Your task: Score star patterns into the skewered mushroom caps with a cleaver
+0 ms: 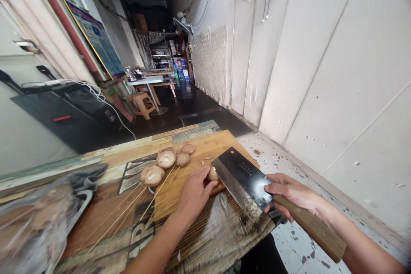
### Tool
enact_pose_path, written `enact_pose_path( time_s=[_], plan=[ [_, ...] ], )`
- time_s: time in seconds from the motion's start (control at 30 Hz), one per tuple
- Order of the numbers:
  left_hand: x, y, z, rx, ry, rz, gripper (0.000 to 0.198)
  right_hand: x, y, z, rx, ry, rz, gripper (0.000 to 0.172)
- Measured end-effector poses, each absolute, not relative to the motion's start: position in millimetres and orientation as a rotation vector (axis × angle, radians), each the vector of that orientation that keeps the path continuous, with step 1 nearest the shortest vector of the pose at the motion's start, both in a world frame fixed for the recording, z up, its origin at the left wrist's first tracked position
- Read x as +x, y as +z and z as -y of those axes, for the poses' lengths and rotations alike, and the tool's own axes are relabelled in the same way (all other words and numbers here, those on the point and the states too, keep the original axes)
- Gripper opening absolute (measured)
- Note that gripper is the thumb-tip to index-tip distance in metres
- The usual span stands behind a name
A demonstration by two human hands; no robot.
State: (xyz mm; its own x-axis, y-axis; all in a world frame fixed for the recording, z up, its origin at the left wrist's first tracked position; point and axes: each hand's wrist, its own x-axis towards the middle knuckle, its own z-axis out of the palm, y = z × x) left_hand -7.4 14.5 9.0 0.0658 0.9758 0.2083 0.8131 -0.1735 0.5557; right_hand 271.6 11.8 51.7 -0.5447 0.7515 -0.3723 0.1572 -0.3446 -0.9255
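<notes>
The left hand (196, 190) bends over a small, round, pale-brown mushroom (212, 175) near the front edge of the yellow-brown wooden cutting board (205, 143), its fingers close together on one side and its thumb on the other, pinching it. The right hand (287, 190) wraps a broad, dark steel cleaver with a wooden handle (242, 175), its thumb pressed on the blade's face just ahead of the handle. The blade's far end stands right at the mushroom; whether the edge touches it cannot be told. For a clean cut, the left fingertips would best curl back, with the thumb tucked behind them, since both sit close to the steel. A steadier place further in on the board would also help. The whole brown-capped mushrooms (166, 159) and thin bamboo skewers (158, 193) by the board's left edge seem safely out of the blade's way.
</notes>
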Motion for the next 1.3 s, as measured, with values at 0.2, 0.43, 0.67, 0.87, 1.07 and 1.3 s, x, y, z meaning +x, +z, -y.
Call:
enact_pose_path(
  time_s=[0.2,0.43,0.67,0.87,1.07,1.3],
  plan=[
    [-6,11,-14,2.074,0.799,-1.793,0.043,268,52,-8,-1.116,2.010,1.332,0.031],
    [-7,18,-14,2.018,0.727,-1.828,0.046,262,52,-12,-1.086,1.983,1.272,0.026],
    [-10,35,-22,1.908,0.755,-1.964,0.034,274,57,0,-1.125,1.815,1.225,0.024],
    [-10,56,-31,1.959,0.758,-2.089,0.028,277,66,13,-1.179,1.573,1.288,0.031],
    [-9,54,-39,1.955,0.592,-1.887,0.017,283,67,22,-1.231,1.530,1.410,0.031],
    [-20,51,-52,2.032,0.631,-1.847,0.018,279,59,29,-1.342,1.516,1.495,0.031]
  ],
)
